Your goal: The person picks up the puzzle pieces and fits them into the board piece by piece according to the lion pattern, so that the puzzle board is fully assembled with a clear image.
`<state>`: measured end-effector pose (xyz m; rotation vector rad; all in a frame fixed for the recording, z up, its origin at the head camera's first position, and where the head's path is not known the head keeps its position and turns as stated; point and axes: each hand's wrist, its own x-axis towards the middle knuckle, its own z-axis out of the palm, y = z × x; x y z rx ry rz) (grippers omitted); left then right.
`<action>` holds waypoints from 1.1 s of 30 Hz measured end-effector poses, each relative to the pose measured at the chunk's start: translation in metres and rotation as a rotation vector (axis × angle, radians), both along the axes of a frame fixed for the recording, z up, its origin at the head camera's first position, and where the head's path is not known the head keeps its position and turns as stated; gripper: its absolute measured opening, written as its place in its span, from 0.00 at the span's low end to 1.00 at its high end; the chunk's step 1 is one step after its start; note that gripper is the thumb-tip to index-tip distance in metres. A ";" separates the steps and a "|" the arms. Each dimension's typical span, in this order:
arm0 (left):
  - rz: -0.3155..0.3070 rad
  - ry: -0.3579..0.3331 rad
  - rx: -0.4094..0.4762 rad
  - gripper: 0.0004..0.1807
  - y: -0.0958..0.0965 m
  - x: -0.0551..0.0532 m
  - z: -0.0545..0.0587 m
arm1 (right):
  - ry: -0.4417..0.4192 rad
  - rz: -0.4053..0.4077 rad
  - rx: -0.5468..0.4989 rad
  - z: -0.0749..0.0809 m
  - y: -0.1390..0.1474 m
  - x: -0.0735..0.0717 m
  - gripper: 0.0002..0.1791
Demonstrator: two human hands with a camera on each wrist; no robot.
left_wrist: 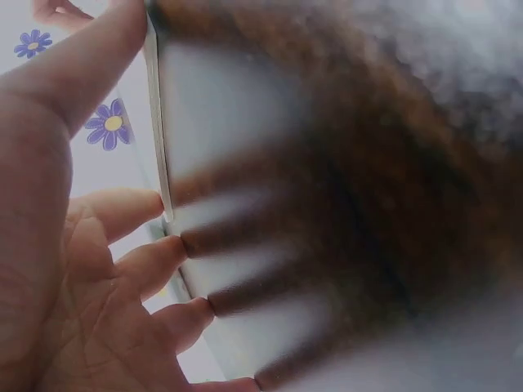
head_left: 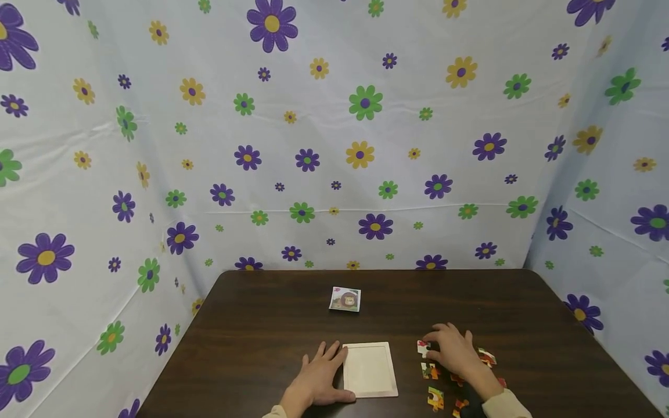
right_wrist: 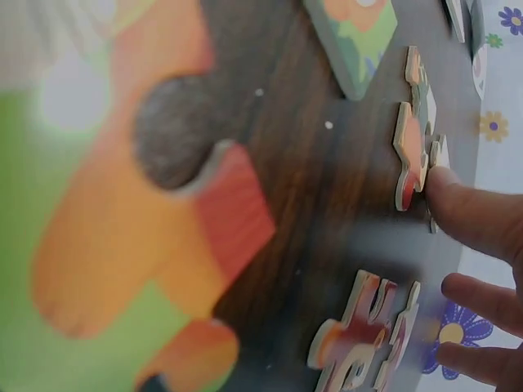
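Left hand [head_left: 320, 377] spread wide at left edge of wooden tray [head_left: 370, 371]; right hand [head_left: 456, 351] at pink-and-white piece [head_left: 422, 347] right of it, I can't tell if pinched; dragging low could scatter nearby loose pieces [head_left: 435, 398], uneven left push could skew tray

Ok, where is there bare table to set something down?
Free: the dark brown wood-grain table left of the left hand, either side of the small square lion picture card, and between that card and the shallow pale wooden tray. Crowded: right of the tray, where colourful jigsaw pieces lie around the right hand.
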<state>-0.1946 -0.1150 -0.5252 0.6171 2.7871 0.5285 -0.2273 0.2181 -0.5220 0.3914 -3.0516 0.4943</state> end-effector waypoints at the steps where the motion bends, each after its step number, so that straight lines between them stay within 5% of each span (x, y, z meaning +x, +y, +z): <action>1: 0.000 0.000 -0.002 0.52 0.001 0.000 0.000 | 0.010 0.002 -0.004 0.000 0.000 0.000 0.13; 24: 0.006 0.023 0.006 0.53 -0.001 -0.001 -0.004 | 0.085 0.031 -0.174 0.000 -0.009 -0.006 0.20; 33: -0.001 0.038 -0.005 0.53 0.001 -0.001 -0.003 | 0.040 0.155 -0.311 0.013 -0.015 -0.007 0.06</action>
